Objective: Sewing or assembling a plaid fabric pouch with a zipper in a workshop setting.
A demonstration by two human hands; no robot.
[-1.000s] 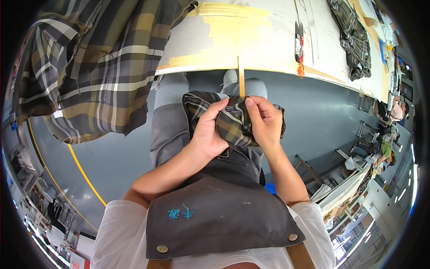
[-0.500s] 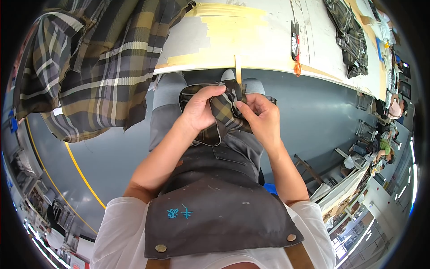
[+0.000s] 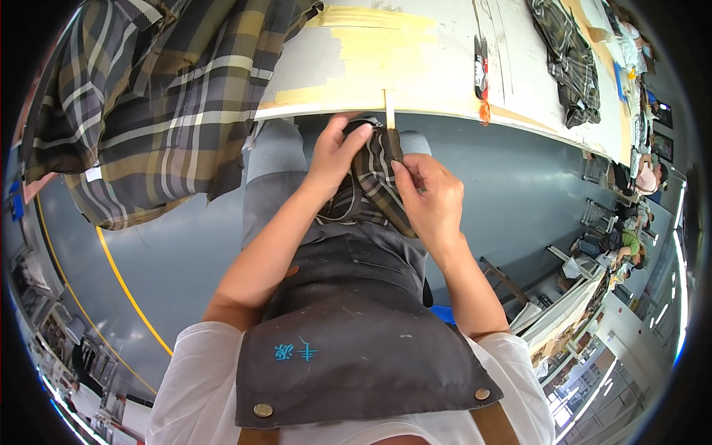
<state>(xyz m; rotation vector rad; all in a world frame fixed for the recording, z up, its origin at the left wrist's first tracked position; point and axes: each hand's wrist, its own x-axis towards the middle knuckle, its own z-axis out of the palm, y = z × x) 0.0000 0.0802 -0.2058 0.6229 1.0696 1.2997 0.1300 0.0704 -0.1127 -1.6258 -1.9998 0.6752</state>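
A piece of plaid cloth [image 3: 377, 172] in brown, olive and white is held up above my lap, just in front of the table edge. My left hand [image 3: 335, 157] pinches its upper left part between thumb and fingers. On the cloth's right edge, my right hand [image 3: 432, 194] grips with the thumb on top and the fingers curled under. Part of the cloth hangs between my wrists, with a thin pale curved edge like a zipper or piping. The fingertips of my left hand are partly hidden behind the cloth.
The white table [image 3: 437, 67] has yellow tape and a narrow strip [image 3: 390, 110] jutting over its front edge. Thread snips [image 3: 480, 70] with an orange end lie on it. Large plaid fabric [image 3: 170, 111] drapes off the left side; more plaid pieces [image 3: 569, 63] lie at the right.
The cloth has been turned and stretched out to a longer, flatter strip between my hands. My left hand has moved slightly up and its fingers have gone behind the cloth.
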